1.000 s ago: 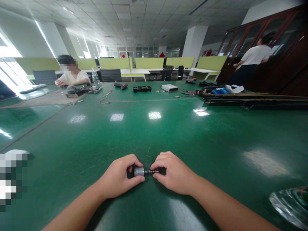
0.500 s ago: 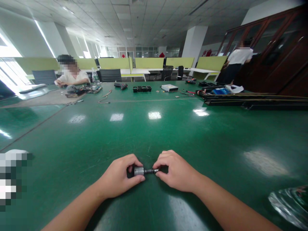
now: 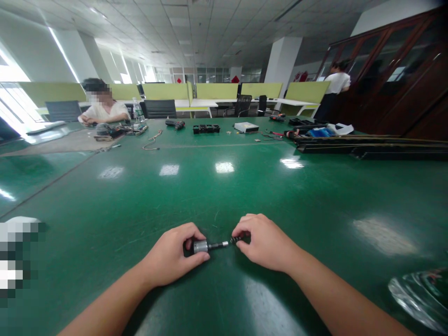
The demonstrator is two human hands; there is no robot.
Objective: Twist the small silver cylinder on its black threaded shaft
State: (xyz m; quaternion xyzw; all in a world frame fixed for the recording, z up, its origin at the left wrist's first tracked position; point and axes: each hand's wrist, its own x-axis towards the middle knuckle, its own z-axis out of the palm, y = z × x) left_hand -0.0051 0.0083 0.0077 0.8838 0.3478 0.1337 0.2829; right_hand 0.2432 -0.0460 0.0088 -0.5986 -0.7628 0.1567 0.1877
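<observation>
My left hand point(image 3: 171, 254) is closed on a small metal cylinder with a shaft point(image 3: 200, 246), thumb and fingers wrapped round its silver body. Its thin dark shaft ends in a bright tip and points right, lying low over the green tabletop point(image 3: 217, 196). Just past that tip, my right hand point(image 3: 268, 242) pinches a short, dark coil spring point(image 3: 234, 240) between thumb and fingers. A narrow gap separates the spring from the shaft's tip. The fingers partly cover the spring's far end, and the left hand hides the back of the cylinder.
Across the table lie a cordless drill point(image 3: 175, 124), a black slotted part point(image 3: 206, 129), a silver-white box point(image 3: 246, 127) and long black rails point(image 3: 371, 144). A clear plastic object point(image 3: 416, 298) is at near right. One person point(image 3: 105, 109) sits far left; another point(image 3: 336, 86) stands by the cabinets.
My right hand has moved right, drawing the spring off the shaft, whose bright tip now shows bare. The left hand keeps its hold almost unmoved. The standing person has shifted left.
</observation>
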